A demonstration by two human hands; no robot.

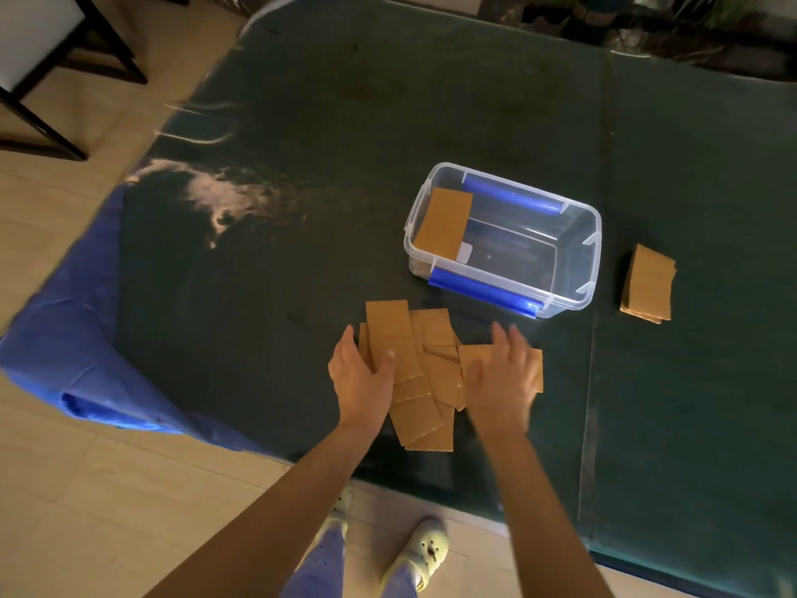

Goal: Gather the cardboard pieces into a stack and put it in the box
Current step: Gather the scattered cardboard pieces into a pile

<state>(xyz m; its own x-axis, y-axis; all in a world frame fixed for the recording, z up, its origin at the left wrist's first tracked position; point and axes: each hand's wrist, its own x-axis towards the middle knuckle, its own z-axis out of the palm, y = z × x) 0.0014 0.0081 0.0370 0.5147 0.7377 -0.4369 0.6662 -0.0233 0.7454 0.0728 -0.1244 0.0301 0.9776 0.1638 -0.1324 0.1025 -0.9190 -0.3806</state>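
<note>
Cardboard pieces [425,381] are seen scattered in a loose, overlapping pile on a dark green mat [302,274], just in front of a clear plastic box [578,269] with blue latch handles. The pile is flanked by two bare hands: the left hand [362,377] is laid on its left edge, thumb pressed on one piece and fingers spread, nothing gripped; the right hand [502,373] is held open over the right edge, fingers extended and slightly blurred, and whether it touches the card cannot be told. One cardboard sheet [444,222] is propped inside the box against its left wall. A small neat stack [647,284] is set apart on the mat, right of the box. A blue cover [64,330] is shown beneath the mat's left edge, and pale clogs [425,550] on the tiled floor [64,511] below
</note>
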